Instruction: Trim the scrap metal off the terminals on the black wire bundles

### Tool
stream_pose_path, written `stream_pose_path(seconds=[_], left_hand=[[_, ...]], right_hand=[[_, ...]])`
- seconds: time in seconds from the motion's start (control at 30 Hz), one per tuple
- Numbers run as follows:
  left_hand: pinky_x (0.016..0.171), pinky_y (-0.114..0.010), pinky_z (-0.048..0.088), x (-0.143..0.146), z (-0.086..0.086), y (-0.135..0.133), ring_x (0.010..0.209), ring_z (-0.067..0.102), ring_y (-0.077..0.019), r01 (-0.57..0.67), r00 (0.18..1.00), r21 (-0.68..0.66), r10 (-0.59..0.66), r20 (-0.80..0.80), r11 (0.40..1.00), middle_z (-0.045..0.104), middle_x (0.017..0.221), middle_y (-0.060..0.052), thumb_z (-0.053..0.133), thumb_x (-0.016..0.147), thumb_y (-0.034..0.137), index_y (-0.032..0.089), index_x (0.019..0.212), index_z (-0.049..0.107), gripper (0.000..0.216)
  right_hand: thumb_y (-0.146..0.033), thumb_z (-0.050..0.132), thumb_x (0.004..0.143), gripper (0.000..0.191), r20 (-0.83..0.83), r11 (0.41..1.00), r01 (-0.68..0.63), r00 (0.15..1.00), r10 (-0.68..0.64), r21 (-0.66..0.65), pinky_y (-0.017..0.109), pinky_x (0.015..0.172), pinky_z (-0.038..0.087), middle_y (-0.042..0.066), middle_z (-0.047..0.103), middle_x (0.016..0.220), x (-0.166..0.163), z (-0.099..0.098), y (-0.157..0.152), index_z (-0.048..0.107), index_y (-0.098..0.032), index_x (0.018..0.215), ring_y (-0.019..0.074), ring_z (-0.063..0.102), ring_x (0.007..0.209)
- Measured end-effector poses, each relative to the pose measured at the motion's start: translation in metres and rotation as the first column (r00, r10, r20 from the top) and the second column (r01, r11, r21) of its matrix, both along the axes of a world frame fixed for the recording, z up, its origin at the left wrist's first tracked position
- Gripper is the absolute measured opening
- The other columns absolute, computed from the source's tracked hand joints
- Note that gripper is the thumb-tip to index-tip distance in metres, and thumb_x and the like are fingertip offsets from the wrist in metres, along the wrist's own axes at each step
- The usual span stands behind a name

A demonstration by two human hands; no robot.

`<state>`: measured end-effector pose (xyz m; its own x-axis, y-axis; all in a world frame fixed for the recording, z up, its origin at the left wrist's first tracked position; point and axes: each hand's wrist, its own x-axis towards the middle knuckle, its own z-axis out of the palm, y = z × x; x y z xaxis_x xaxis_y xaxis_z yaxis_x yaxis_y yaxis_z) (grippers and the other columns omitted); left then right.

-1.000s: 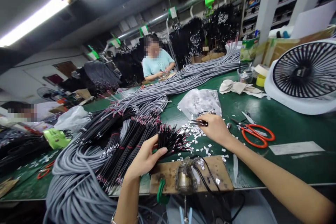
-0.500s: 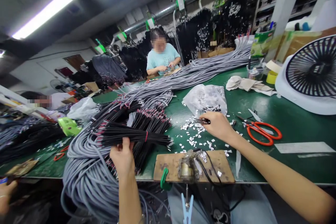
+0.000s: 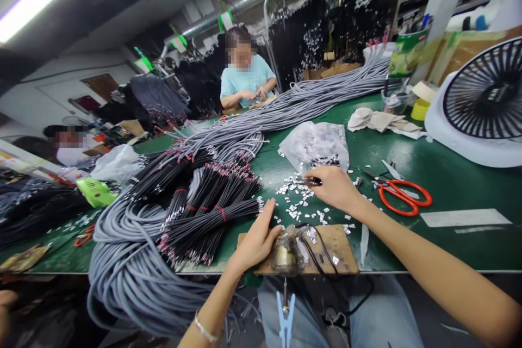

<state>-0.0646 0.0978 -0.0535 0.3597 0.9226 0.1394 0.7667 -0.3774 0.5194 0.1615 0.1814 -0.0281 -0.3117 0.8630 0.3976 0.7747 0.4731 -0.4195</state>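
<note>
My left hand [image 3: 256, 242] is open with fingers stretched out, beside the tips of a bundle of black wires [image 3: 212, 216] tied with a red band. It rests over the left end of a wooden board [image 3: 340, 253] carrying a small metal device [image 3: 284, 255] wrapped in clear film. My right hand [image 3: 332, 187] is closed on a small dark thing [image 3: 312, 180] whose kind I cannot make out. Under and around that hand lie many small silvery pieces [image 3: 299, 201], just in front of a clear plastic bag [image 3: 314, 144] of similar pieces.
Orange-handled scissors [image 3: 402, 198] and a white fan [image 3: 457, 138] are at right. Grey cables [image 3: 134, 266] hang over the table's front edge at left; more cables [image 3: 293, 106] run across the back. A person [image 3: 247, 79] works opposite. A light-blue clip [image 3: 285, 318] hangs below the board.
My left hand has let go of the black wire bundle, which now lies on the other bundles, and has moved right toward the board. My right hand stays by the silvery pieces. The view has shifted slightly.
</note>
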Motion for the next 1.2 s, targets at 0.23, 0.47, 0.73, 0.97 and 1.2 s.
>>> stream_pose_path(seconds=[0.23, 0.47, 0.73, 0.97, 1.2], left_hand=[[0.109, -0.050, 0.010, 0.022, -0.028, 0.074, 0.136, -0.002, -0.0299, -0.072, 0.966, 0.050, 0.082, -0.244, 0.996, 0.009, 0.148, -0.025, 0.030, 0.087, 0.049, 0.000, 0.140, 0.010, 0.075], [0.110, -0.046, 0.013, 0.059, -0.032, 0.134, 0.136, 0.012, -0.0266, 0.047, 0.960, 0.071, -0.025, -0.279, 0.996, 0.025, 0.145, -0.019, 0.027, 0.089, 0.044, 0.005, 0.136, 0.027, 0.060], [0.110, -0.035, 0.021, 0.044, -0.025, 0.108, 0.135, 0.022, -0.0185, 0.404, 0.877, -0.024, -0.395, -0.274, 0.914, 0.028, 0.146, -0.010, 0.037, 0.085, 0.052, 0.015, 0.139, 0.023, 0.067], [0.108, -0.051, 0.013, 0.069, -0.015, 0.105, 0.136, 0.004, -0.0349, 0.279, 0.926, 0.046, -0.256, -0.277, 0.959, 0.012, 0.147, -0.026, 0.049, 0.067, 0.069, 0.002, 0.139, 0.014, 0.105], [0.106, -0.041, 0.025, 0.115, -0.010, 0.141, 0.129, 0.032, -0.0268, 0.414, 0.895, 0.088, -0.388, -0.219, 0.906, 0.039, 0.138, -0.016, 0.044, 0.081, 0.054, 0.009, 0.131, 0.035, 0.068]], right_hand=[[-0.024, 0.052, 0.079, 0.025, 0.065, 0.990, 0.142, 0.988, -0.141, -0.009, 0.029, 0.073, 0.044, 0.005, 0.068, 0.098, 0.017, 0.021, 0.000, 0.068, -0.022, 0.098, 0.0216, 0.062, 0.091], [-0.051, 0.066, 0.063, 0.040, 0.227, 0.983, 0.155, 0.965, -0.129, -0.097, 0.033, 0.062, 0.046, 0.009, 0.070, 0.081, 0.025, 0.003, 0.008, 0.070, -0.025, 0.093, 0.0281, 0.065, 0.078], [-0.021, 0.052, 0.078, 0.019, 0.199, 0.962, 0.271, 0.942, -0.270, 0.024, 0.028, 0.059, 0.041, 0.010, 0.070, 0.077, 0.015, 0.012, 0.003, 0.070, -0.018, 0.083, 0.0227, 0.064, 0.074], [-0.028, 0.049, 0.082, 0.022, 0.007, 0.915, 0.389, 0.920, -0.392, 0.112, 0.026, 0.057, 0.037, 0.006, 0.070, 0.079, 0.032, 0.023, 0.010, 0.068, -0.022, 0.089, 0.0196, 0.063, 0.072], [-0.024, 0.050, 0.079, 0.021, -0.080, 0.914, 0.384, 0.923, -0.377, 0.129, 0.026, 0.057, 0.036, 0.006, 0.071, 0.077, 0.030, 0.023, 0.010, 0.070, -0.021, 0.085, 0.0199, 0.063, 0.070]])
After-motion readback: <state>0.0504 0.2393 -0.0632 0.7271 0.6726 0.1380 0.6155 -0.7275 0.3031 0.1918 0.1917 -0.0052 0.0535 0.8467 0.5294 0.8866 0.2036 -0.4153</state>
